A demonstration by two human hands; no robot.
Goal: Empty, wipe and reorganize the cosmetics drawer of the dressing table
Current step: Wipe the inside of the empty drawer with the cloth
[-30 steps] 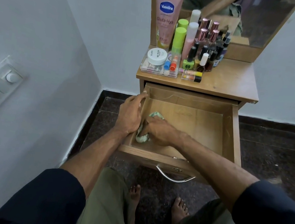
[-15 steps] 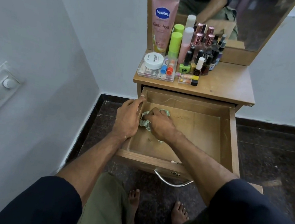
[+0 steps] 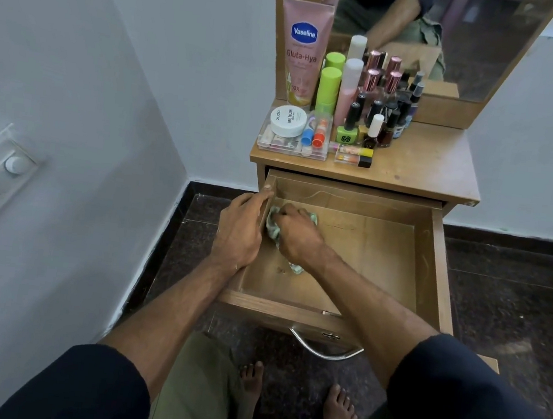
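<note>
Cloth (image 3: 274, 228) farther back in drawer (image 3: 433, 261)

Cloth pushed toward back left corner of drawer

Right hand (image 3: 294, 237), with the bunched green cloth (image 3: 274, 231) under its curled fingers, now sits farther back along the drawer (image 3: 434, 261) left wall than a second ago, when it lay near the middle. Left hand (image 3: 240, 229) shifts back along the left wall's rim, thumb nearer the rear corner.
</note>
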